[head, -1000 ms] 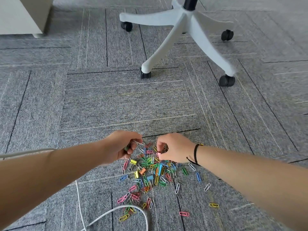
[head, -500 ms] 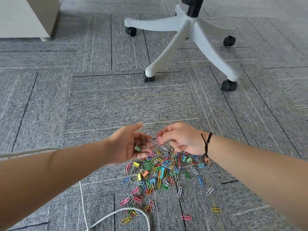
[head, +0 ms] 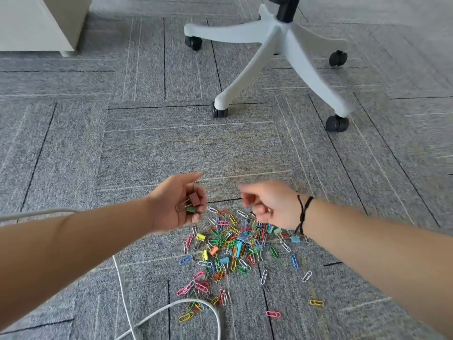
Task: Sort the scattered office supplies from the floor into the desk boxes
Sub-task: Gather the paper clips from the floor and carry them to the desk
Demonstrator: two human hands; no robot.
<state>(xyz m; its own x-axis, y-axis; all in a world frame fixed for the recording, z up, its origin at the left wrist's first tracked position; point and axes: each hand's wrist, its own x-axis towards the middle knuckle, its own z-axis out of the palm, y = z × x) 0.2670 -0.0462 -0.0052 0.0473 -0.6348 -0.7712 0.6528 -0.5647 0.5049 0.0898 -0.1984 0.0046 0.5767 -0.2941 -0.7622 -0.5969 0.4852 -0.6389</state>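
A: On the grey carpet tiles [head: 171, 148], just below both hands, lies the heap of coloured wire paper clips and small binder clips [head: 230, 246]. Where are we in the job?

B: Gathering, I'd say. The left hand [head: 177, 204] is cupped palm-up, cradling a few small binder clips [head: 192, 203], a dull red one and a green one among them. No desk boxes are in view.

A: And the right hand [head: 269, 204]?

B: Blurred, fingers curled. Whether it pinches a clip I cannot tell.

A: What does the next move call for?

B: Probably a fingertip pinch on another binder clip in the heap, say the yellow one [head: 200, 236], without dragging along tangled paper clips. The white cable [head: 157, 315] beside the heap could snag.
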